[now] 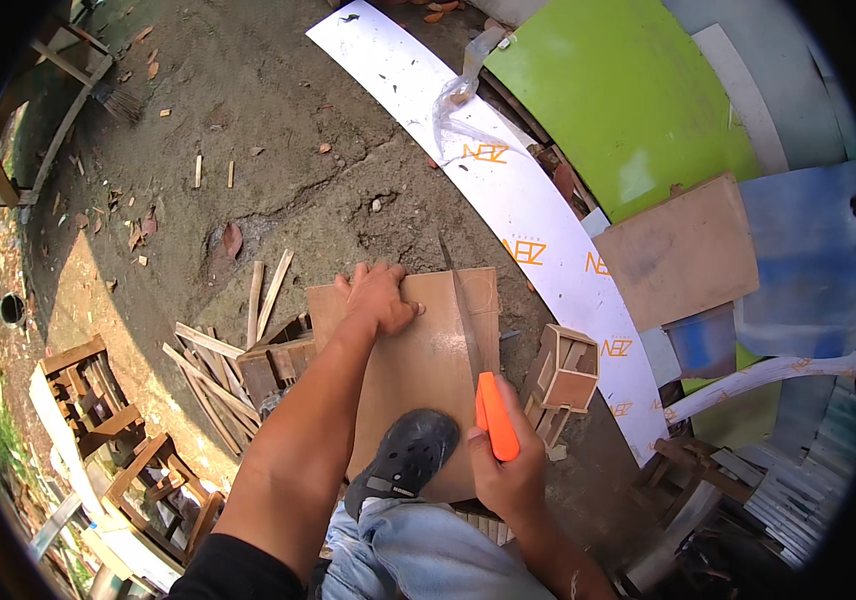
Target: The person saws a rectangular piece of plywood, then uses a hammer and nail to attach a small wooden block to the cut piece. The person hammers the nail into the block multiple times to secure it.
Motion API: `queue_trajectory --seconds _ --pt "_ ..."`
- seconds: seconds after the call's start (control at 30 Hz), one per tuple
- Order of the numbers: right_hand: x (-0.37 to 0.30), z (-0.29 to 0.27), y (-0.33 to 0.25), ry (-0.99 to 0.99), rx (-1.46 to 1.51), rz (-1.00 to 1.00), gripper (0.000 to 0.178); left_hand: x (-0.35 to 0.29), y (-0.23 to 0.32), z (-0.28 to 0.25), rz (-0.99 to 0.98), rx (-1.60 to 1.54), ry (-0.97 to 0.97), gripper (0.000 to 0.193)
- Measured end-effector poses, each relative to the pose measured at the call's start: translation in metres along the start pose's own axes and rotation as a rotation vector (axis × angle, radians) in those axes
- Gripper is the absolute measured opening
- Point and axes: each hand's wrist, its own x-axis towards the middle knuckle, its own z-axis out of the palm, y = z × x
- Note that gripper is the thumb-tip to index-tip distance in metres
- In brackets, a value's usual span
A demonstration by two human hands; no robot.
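Plywood board (418, 350) lies flat on the dirt ground (278, 130), pinned at its near edge by a dark shoe (403, 455). Left hand (380, 297) presses flat on the far corner, fingers spread, arm stretched forward. Right hand (510, 470) is wrapped around the orange handle of a handsaw (483, 375), blade running across the board; its tip is hard to make out

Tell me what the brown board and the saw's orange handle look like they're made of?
The brown board looks like thin plywood or hardboard: flat, matte, uniform tan, no clear grain. The saw's orange handle, gripped by the right hand, looks like smooth moulded plastic, judging by its bright even colour.
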Motion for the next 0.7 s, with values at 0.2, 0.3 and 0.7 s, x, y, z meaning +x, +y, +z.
queue_trajectory --seconds 0.2,0.3,0.7 --pt "-0.006 -0.017 0.005 -0.043 0.068 0.131 0.059 -0.005 0.006 -0.002 -0.016 0.002 -0.036 0.066" --pt "-0.029 -0.017 0.012 -0.034 0.079 0.129 0.061 -0.007 0.008 -0.005 -0.043 0.012 -0.076 0.066" --pt "0.058 0.008 0.02 0.027 0.013 -0.004 0.062 0.003 0.007 -0.009 -0.069 0.038 -0.079 0.064"
